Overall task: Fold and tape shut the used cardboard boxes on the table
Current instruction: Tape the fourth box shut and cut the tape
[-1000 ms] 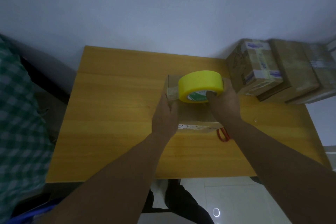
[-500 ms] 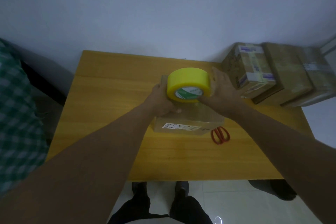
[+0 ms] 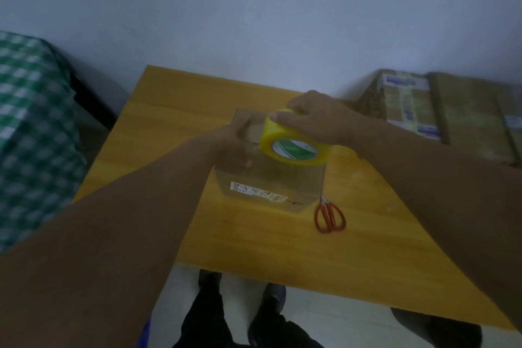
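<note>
A brown cardboard box (image 3: 271, 183) with a white label on its near side stands in the middle of the wooden table (image 3: 158, 127). My right hand (image 3: 313, 116) grips a yellow roll of tape (image 3: 293, 143) from above, holding it tilted over the box top. My left hand (image 3: 231, 144) rests on the left part of the box top, fingers curled down against the cardboard near the tape's end. The far part of the box top is hidden behind both hands.
Red-handled scissors (image 3: 330, 216) lie on the table just right of the box. Several taped cardboard boxes (image 3: 418, 110) are stacked at the table's far right. A green checked cloth (image 3: 31, 127) hangs at the left. My feet show below the table's near edge.
The tape roll has come toward me over the box top, with my right hand now gripping it from above. My left hand stays on the box's left side. The view shifted.
</note>
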